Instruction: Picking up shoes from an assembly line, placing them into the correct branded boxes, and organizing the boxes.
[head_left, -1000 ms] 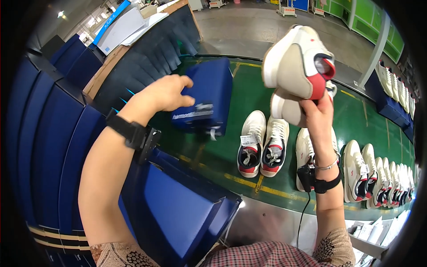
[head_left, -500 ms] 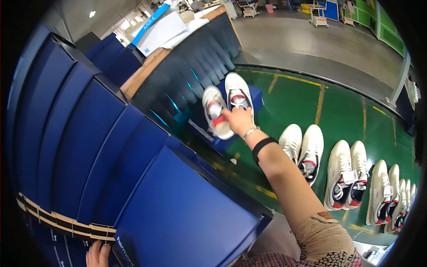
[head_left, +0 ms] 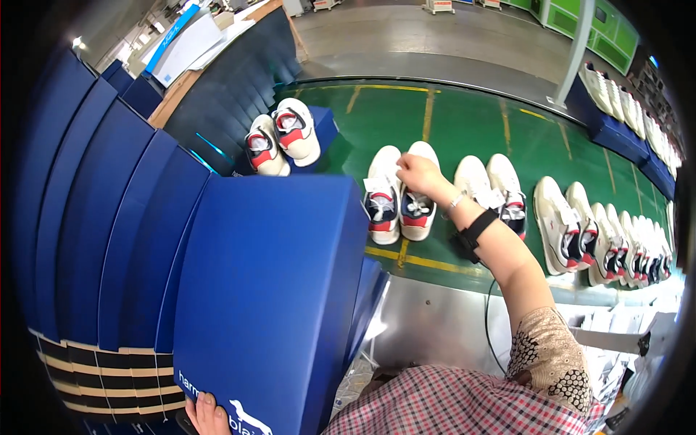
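My left hand [head_left: 208,415] grips the bottom end of a large dark blue shoebox [head_left: 254,261], its fingertips on the box's printed face. My right hand [head_left: 423,179] is closed over the right shoe [head_left: 417,214] of a white pair with red and navy heels; whether something is pinched in its fingers is hidden. Beside it stands the pair's left shoe [head_left: 383,181], a white tag near its opening. Farther left, another white shoe [head_left: 297,134] and its mate [head_left: 264,145] rest on a blue box [head_left: 325,125].
More white pairs line the green conveyor belt [head_left: 464,119] to the right. Blue shoeboxes [head_left: 80,217] are stacked on my left. A dark strip curtain [head_left: 239,87] hangs at the far left end of the belt. A metal panel [head_left: 428,319] runs along the near edge.
My right hand has left the shoes on the blue box and moved right to a pair on the belt. My left hand now grips the near shoebox, which stands more upright. The view has shifted right.
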`<state>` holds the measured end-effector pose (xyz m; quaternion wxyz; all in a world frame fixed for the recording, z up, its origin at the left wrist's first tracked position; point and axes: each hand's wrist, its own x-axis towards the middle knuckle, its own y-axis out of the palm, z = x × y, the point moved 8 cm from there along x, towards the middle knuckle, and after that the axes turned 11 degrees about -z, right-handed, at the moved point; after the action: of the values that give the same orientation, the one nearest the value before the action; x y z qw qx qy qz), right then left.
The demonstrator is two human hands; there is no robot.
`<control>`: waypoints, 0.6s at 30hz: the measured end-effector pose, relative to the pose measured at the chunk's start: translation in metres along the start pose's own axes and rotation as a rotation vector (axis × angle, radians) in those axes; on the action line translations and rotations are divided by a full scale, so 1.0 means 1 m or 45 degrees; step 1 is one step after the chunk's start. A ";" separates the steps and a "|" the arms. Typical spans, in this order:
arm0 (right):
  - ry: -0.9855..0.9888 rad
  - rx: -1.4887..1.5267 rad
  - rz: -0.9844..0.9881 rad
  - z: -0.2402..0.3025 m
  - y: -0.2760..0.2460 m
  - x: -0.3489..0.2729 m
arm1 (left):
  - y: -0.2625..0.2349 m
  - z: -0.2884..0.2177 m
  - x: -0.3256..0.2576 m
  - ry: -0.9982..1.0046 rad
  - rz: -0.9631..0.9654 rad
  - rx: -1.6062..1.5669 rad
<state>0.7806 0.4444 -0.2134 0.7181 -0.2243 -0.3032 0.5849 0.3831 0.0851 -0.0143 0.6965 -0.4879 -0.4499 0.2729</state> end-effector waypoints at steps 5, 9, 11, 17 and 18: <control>0.168 -0.090 0.120 -0.055 0.014 -0.047 | -0.016 -0.004 0.013 -0.138 -0.312 -0.197; -0.128 -0.202 -0.201 -0.031 0.030 -0.033 | -0.046 -0.016 0.025 -0.309 -0.436 -0.243; -0.084 -0.198 -0.257 -0.033 0.044 -0.022 | -0.060 -0.017 0.032 -0.391 -0.518 -0.248; 0.062 -0.332 -0.209 -0.045 0.088 -0.006 | -0.089 -0.016 0.048 -0.652 -0.660 -0.356; -0.092 -0.310 -0.214 -0.026 0.078 -0.008 | -0.096 -0.017 0.044 -0.713 -0.658 -0.382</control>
<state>0.7425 0.4542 -0.2859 0.7207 -0.2622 -0.4152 0.4894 0.4126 0.0778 0.0879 0.5137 -0.3618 -0.7648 0.1427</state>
